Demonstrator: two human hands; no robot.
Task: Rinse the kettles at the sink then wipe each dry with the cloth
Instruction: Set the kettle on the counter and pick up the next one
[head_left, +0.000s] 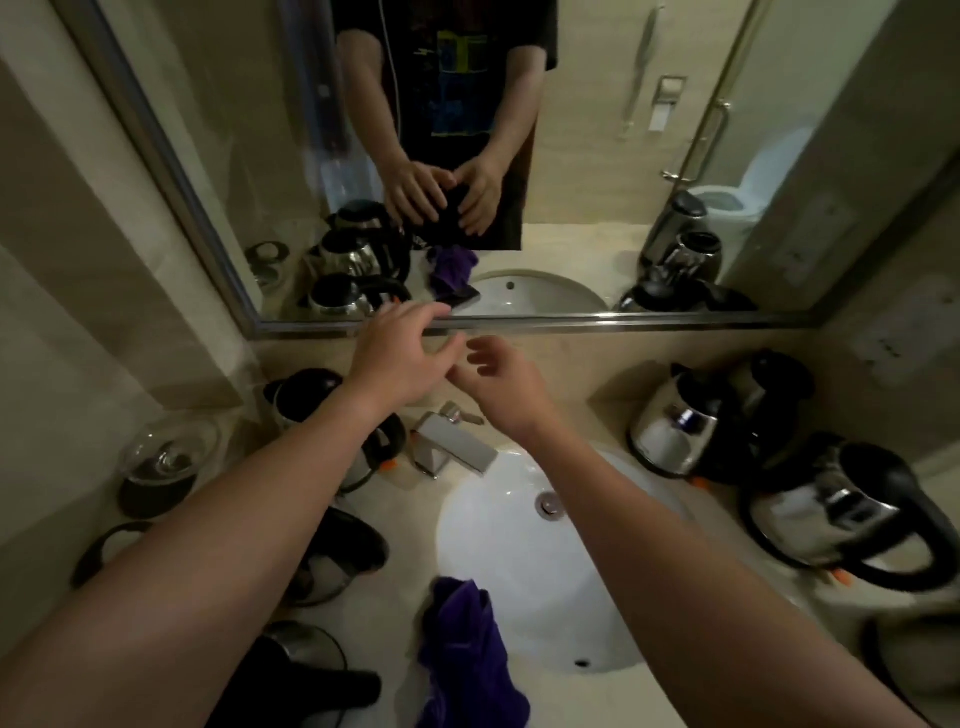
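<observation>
My left hand (400, 353) and my right hand (498, 382) are both raised above the tap (452, 441), close together, with fingers spread and nothing in them. The white sink (524, 566) lies below them, empty. A purple cloth (462, 654) lies crumpled on the sink's near left rim. Steel kettles with black handles stand on both sides: two on the right (691, 421) (841, 514), and others on the left (306, 400) (332, 561), partly hidden by my left forearm.
A glass lid on a black base (161, 467) stands at the far left, with another kettle base (109, 551) near it. A wall mirror (571, 156) behind the counter reflects my hands, the kettles and the cloth. More kettle parts lie at the bottom left (301, 670).
</observation>
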